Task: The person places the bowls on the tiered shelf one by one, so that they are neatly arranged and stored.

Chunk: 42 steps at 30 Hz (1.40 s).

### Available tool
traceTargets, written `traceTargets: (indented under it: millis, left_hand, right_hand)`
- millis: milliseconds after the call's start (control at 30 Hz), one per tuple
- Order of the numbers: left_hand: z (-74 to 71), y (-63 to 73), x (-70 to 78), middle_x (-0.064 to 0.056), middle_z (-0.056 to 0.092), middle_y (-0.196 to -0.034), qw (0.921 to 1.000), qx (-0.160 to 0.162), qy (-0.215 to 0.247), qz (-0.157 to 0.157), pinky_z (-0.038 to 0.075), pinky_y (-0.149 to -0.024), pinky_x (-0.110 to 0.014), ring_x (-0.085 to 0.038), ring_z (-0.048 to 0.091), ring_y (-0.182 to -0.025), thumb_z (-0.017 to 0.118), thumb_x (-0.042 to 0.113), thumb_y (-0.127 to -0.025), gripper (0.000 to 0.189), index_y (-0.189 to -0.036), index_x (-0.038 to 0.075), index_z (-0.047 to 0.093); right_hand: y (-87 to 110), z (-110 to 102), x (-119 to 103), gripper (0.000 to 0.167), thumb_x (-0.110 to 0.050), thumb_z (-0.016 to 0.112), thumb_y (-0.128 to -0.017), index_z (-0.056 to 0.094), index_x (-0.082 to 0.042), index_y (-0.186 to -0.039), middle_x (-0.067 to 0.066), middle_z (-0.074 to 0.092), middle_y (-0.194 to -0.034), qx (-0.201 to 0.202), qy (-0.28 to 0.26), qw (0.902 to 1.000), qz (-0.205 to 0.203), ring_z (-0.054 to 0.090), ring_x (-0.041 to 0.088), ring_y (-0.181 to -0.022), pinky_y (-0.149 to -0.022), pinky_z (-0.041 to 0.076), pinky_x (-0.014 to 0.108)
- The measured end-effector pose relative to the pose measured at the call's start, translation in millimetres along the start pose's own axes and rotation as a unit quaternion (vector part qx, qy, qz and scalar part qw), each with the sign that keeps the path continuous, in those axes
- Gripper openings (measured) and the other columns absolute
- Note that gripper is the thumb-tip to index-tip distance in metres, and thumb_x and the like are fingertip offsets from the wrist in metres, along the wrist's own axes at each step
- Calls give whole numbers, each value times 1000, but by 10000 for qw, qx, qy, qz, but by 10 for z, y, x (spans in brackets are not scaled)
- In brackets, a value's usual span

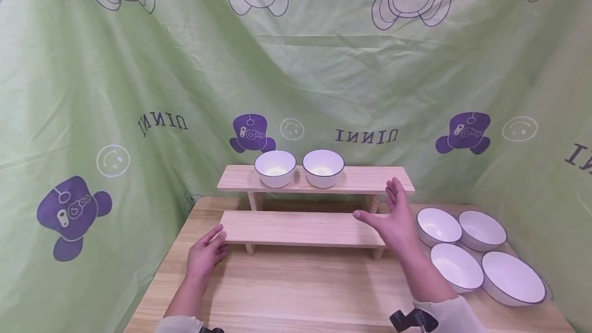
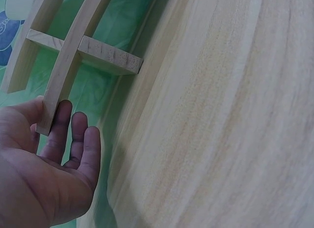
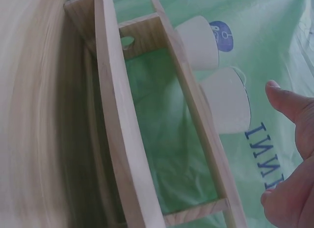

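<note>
A two-tier wooden shelf (image 1: 296,228) stands on the table. At the left end of its lower board my left hand (image 1: 206,254) pinches the wood; the left wrist view has the thumb on one side of the board end (image 2: 49,112) and fingers on the other. My right hand (image 1: 395,220), fingers straight and thumb spread, is held over the right end of the lower board and grips nothing. On the upper board sit two white bowls with dark rims, a left one (image 1: 275,168) and a right one (image 1: 323,168). Both also appear in the right wrist view, beyond the right hand (image 3: 292,154).
Several more white bowls (image 1: 513,278) stand grouped on the table to the right of the shelf, close to my right forearm. The wooden tabletop (image 1: 296,292) extends in front of the shelf. A green printed cloth (image 1: 324,81) hangs behind and at both sides.
</note>
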<state>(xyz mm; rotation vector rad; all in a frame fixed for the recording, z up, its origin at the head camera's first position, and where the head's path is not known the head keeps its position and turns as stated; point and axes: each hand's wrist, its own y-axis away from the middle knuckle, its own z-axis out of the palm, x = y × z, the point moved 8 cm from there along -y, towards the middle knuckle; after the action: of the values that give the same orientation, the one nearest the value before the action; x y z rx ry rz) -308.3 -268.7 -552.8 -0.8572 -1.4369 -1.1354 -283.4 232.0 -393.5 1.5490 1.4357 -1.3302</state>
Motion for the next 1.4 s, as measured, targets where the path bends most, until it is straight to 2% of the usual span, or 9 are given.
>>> traceTargets:
  millis: [167, 600, 833, 933, 1000, 1167, 1233, 1333, 1400]
  left_hand:
    - [4, -4, 7, -1, 75, -101, 10000, -26, 51, 25, 62, -90, -36, -22, 73, -93, 79, 32, -95, 62, -148, 7, 57]
    - [1, -9, -25, -3, 75, -107, 10000, -48, -44, 16, 61, -94, -38, -24, 73, -99, 77, 33, -97, 62, -149, 8, 56]
    - [35, 61, 94, -3, 74, -102, 9999, -143, 37, -75, 59, -97, -43, -29, 72, -101, 72, 23, -101, 55, -149, 5, 54]
    - [47, 84, 132, -3, 74, -101, 9998, -151, 67, -94, 59, -97, -44, -30, 72, -101, 71, 21, -101, 54, -149, 4, 54]
    - [38, 54, 91, -1, 75, -100, 9998, -131, 88, -83, 59, -97, -42, -28, 72, -100, 73, 23, -100, 55, -149, 6, 55]
    - [10, -8, 3, 0, 74, -100, 9999, -105, 89, -90, 60, -96, -41, -26, 72, -98, 73, 25, -100, 57, -151, 6, 53]
    - [6, -4, 2, 0, 74, -100, 9999, -105, 86, -99, 60, -96, -41, -26, 72, -98, 72, 24, -100, 57, -151, 6, 53]
    - [5, -15, -18, 0, 74, -101, 9999, -106, 82, -67, 60, -96, -40, -25, 72, -97, 73, 27, -100, 58, -151, 7, 53]
    - [6, -20, -28, 0, 74, -101, 9999, -81, 64, -34, 60, -95, -39, -24, 72, -97, 75, 30, -98, 60, -150, 8, 55]
  right_hand:
    - [71, -111, 64, 135, -32, 98, -73, 3, -16, -168, 9, 19, -172, 166, 65, 9998, 0, 21, 32, -156, -127, 24, 44]
    - [317, -258, 262, 134, -29, 97, -74, 2, -12, -167, 17, 18, -170, 274, 186, 9994, -33, 19, 39, -155, -127, 22, 47]
    - [459, -383, 401, 135, -26, 98, -73, 3, -14, -168, 14, 18, -171, 483, 256, 9984, 163, 22, 35, -156, -125, 22, 27]
    - [516, -435, 471, 137, -25, 99, -71, 2, -17, -168, 10, 17, -172, 542, 173, 9977, 374, 21, 32, -156, -126, 23, 32]
    - [555, -472, 512, 138, -24, 99, -71, 1, -17, -168, 9, 17, -172, 593, 136, 9970, 478, 21, 31, -156, -126, 24, 31]
    - [647, -571, 577, 136, -24, 99, -71, 4, -16, -168, 12, 20, -171, 800, 281, 9953, 459, 25, 34, -154, -127, 24, 40]
    - [681, -612, 597, 134, -25, 98, -72, 5, -16, -168, 13, 22, -170, 882, 408, 9946, 372, 26, 36, -154, -127, 24, 38]
    - [734, -675, 647, 131, -25, 97, -74, 6, -16, -168, 14, 22, -170, 979, 487, 9934, 344, 25, 37, -154, -123, 22, 17]
    - [770, -715, 695, 130, -26, 97, -74, 7, -16, -168, 15, 22, -169, 1031, 532, 9924, 413, 26, 39, -153, -122, 21, 15]
